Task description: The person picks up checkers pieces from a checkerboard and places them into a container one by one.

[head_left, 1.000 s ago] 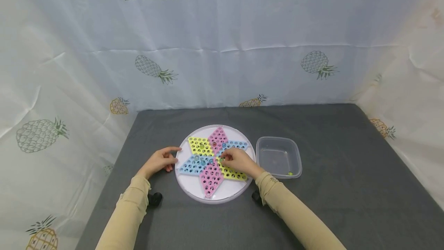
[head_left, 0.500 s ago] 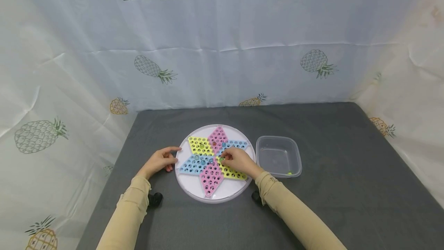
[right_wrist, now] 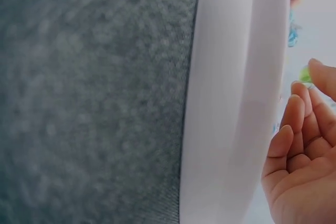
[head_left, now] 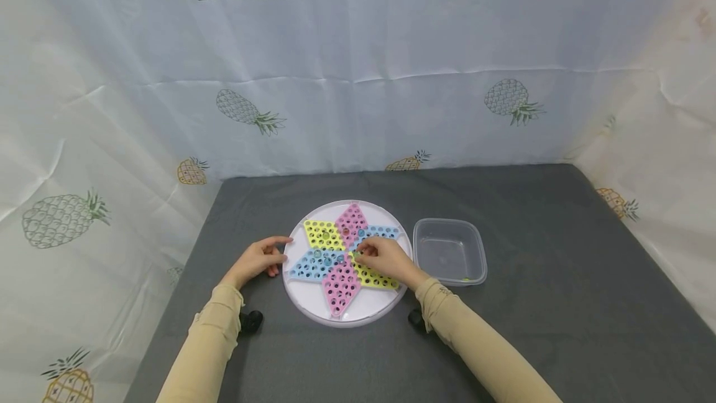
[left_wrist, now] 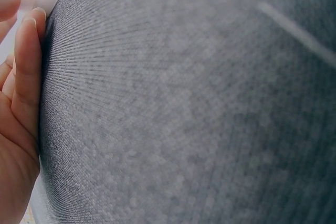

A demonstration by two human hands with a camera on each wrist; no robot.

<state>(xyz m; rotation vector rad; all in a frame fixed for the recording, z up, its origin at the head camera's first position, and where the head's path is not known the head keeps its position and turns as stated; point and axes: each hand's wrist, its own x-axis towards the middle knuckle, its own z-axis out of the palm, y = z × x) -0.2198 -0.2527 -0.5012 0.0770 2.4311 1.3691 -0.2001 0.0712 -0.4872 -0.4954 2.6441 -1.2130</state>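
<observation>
A round white Chinese checkers board [head_left: 304,300] lies on the grey table, its star in pink, yellow and blue. My right hand [head_left: 387,259] is over the near-right yellow point, by the star's centre. Between its thumb and fingertips it pinches a green marble [right_wrist: 305,74], seen best in the right wrist view. My left hand [head_left: 256,261] touches the board's left rim with relaxed, spread fingers. Blue marbles [head_left: 327,262] sit in the left blue point. A green marble [head_left: 325,236], a red marble [head_left: 345,232] and another blue marble [head_left: 360,233] sit farther back on the star.
Right beside the board stands a clear plastic container [head_left: 450,224], with a small green marble [head_left: 467,279] at its near right corner. Dark wrist-camera parts [head_left: 252,321] show below the left wrist. A pineapple-print curtain [head_left: 358,117] closes off the table's back.
</observation>
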